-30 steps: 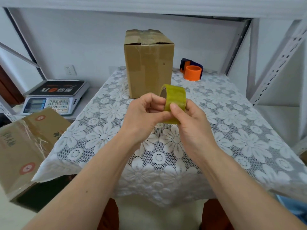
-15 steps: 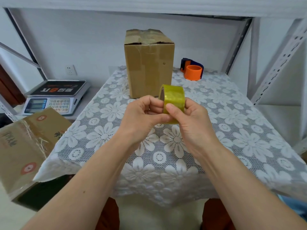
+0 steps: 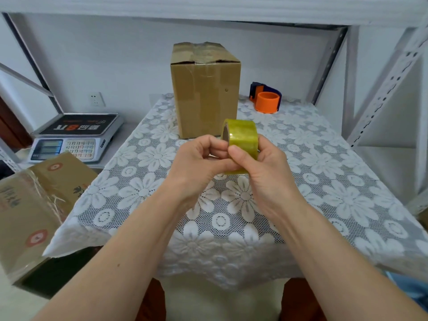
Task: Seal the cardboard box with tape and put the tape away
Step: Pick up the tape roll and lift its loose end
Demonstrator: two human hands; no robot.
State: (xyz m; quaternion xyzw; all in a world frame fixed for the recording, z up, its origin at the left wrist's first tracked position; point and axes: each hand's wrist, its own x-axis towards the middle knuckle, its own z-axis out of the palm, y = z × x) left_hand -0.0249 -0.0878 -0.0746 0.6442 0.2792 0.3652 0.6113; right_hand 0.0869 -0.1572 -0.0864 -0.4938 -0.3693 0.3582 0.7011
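Note:
A tall brown cardboard box [image 3: 205, 93] stands upright at the back of the table, its top flaps folded down with clear tape over them. In front of it, above the table's middle, both hands hold a yellowish roll of tape [image 3: 242, 137]. My right hand [image 3: 261, 167] wraps the roll from the right, thumb pressed on its outer face. My left hand [image 3: 199, 161] pinches at the roll's near left edge with curled fingers. Whether a tape end is lifted is hidden by the fingers.
A table with a white lace floral cloth [image 3: 324, 181] bears an orange and blue tape dispenser [image 3: 266, 100] at the back right. A weighing scale [image 3: 74, 137] and another cardboard box [image 3: 34, 205] sit at the left. Metal shelf uprights [image 3: 379, 93] rise at the right.
The hands and the roll have shifted slightly up and toward the box, and the roll has turned a little in my grip. The box has not moved.

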